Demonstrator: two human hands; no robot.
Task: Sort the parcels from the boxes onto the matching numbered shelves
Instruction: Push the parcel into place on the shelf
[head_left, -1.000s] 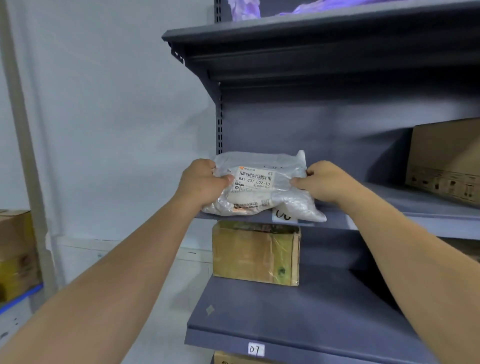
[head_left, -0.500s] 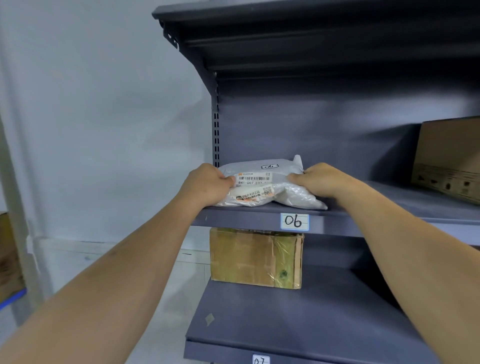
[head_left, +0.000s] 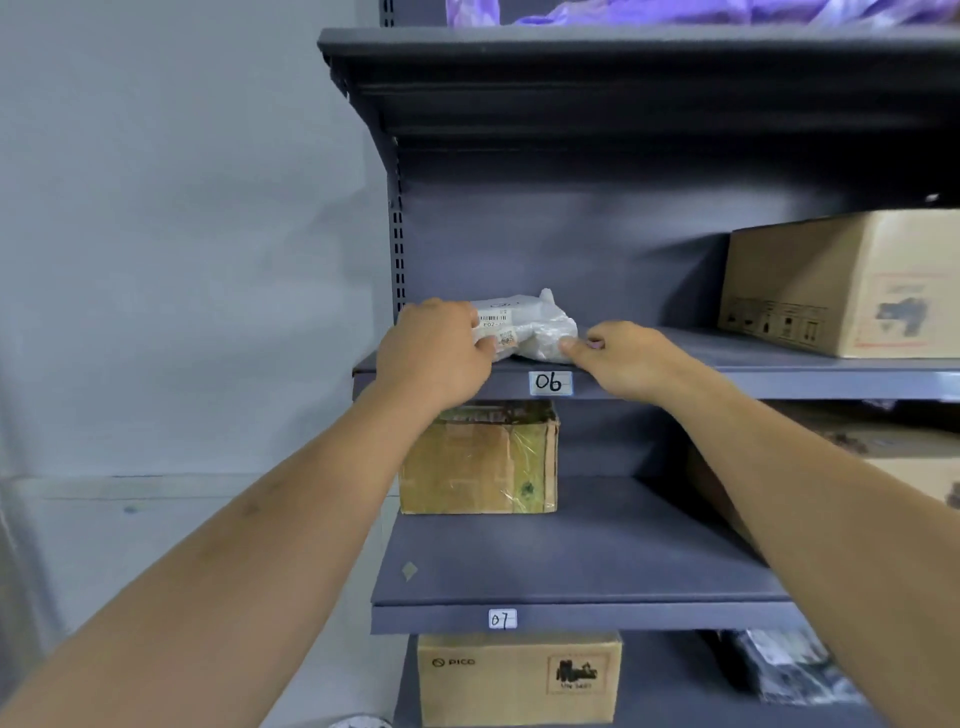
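Deeper onto the grey metal shelf (head_left: 753, 364) we slid the white plastic parcel (head_left: 543, 332); left hand (head_left: 434, 356) grips it, right hand (head_left: 628, 358) touches loosely.

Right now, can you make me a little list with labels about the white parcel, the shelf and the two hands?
parcel: white parcel, lying on the shelf
shelf: grey shelf with 06 label
left hand: grips the parcel's left end
right hand: touches the parcel's right end
below: taped box above the 07 label

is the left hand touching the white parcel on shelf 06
Touching: the head view shows the left hand gripping the white parcel, its thumb pressed against the label.
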